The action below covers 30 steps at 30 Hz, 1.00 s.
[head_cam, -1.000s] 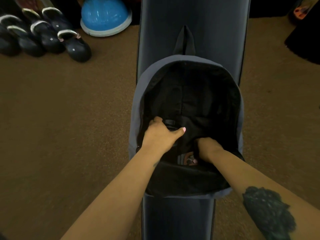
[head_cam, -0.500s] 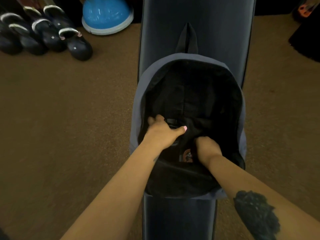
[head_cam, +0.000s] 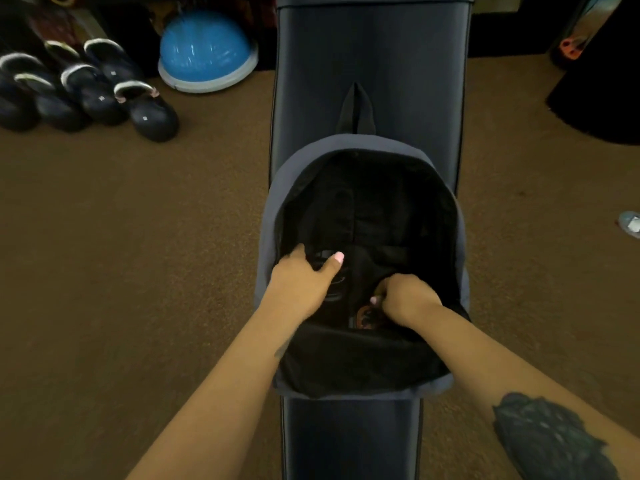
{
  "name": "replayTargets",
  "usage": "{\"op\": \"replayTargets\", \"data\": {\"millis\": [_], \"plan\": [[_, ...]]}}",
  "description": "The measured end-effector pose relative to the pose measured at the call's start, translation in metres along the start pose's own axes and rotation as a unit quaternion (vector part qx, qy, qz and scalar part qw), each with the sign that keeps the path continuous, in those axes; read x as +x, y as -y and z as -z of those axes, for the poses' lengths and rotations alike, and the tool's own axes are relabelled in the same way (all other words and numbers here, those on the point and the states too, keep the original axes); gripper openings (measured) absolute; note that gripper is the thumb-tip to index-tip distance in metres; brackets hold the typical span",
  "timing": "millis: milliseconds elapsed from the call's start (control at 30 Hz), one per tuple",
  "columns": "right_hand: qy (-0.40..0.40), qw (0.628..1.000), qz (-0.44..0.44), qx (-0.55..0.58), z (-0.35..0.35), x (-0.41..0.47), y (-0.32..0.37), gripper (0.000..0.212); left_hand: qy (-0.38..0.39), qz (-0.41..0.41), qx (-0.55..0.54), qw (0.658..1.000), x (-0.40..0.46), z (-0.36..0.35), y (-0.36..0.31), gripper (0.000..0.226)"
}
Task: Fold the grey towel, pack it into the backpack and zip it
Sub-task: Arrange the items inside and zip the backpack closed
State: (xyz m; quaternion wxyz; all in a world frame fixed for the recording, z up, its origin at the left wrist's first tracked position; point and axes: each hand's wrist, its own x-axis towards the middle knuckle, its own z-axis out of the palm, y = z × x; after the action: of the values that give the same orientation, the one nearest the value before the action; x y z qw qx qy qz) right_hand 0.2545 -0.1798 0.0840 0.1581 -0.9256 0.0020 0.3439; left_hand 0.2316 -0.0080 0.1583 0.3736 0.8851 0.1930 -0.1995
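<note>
The backpack (head_cam: pixel 273 216) lies flat on a dark padded bench (head_cam: pixel 370 46), grey around its rim and black across the middle, with its top loop (head_cam: pixel 356 109) pointing away from me. My left hand (head_cam: pixel 304 282) rests on the black middle, fingers curled over a black strap and buckle, thumb stretched out. My right hand (head_cam: pixel 405 297) is a closed fist on dark fabric just beside it, above a small round orange-brown patch (head_cam: pixel 363 315). I cannot make out the grey towel anywhere. The black area is too dark to tell lining from contents.
The bench stands on brown carpet. Several dark shoes (head_cam: pixel 93 95) and a blue half-dome (head_cam: pixel 207 53) sit at the far left. A dark bulky object (head_cam: pixel 602 98) is at the far right, and a pale shoe tip (head_cam: pixel 630 223) shows at the right edge.
My right fist has drawn slightly toward me and its thumb now shows. The left hand stays on the strap. My view has tilted up a little, showing more of the bench.
</note>
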Motion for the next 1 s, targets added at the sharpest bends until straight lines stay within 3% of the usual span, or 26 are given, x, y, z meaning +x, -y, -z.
{"op": "replayTargets", "data": {"millis": [167, 333, 500, 667, 867, 1000], "plan": [[-0.035, 0.997, 0.038, 0.051, 0.009, -0.026, 0.008, 0.025, -0.104, -0.058, -0.108, 0.987, -0.033, 0.02, 0.018, 0.03], [-0.059, 0.992, 0.063, 0.096, 0.003, -0.049, 0.024, 0.021, -0.188, 0.001, -0.213, 0.959, -0.047, 0.023, 0.054, 0.01], [-0.087, 0.981, 0.116, 0.129, -0.006, -0.071, 0.048, 0.023, -0.119, 0.11, -0.22, 0.962, -0.043, 0.004, 0.091, 0.011], [-0.081, 0.975, 0.165, 0.125, -0.02, -0.082, 0.075, 0.032, -0.078, 0.121, -0.252, 0.957, -0.04, -0.01, 0.098, 0.014], [-0.121, 0.969, 0.206, 0.058, -0.038, -0.092, 0.099, 0.057, -0.008, 0.181, -0.399, 0.899, -0.036, -0.004, 0.093, 0.021], [-0.152, 0.967, 0.206, -0.002, -0.044, -0.096, 0.11, 0.062, -0.002, 0.184, -0.438, 0.88, -0.034, 0.0, 0.097, 0.017]]}}
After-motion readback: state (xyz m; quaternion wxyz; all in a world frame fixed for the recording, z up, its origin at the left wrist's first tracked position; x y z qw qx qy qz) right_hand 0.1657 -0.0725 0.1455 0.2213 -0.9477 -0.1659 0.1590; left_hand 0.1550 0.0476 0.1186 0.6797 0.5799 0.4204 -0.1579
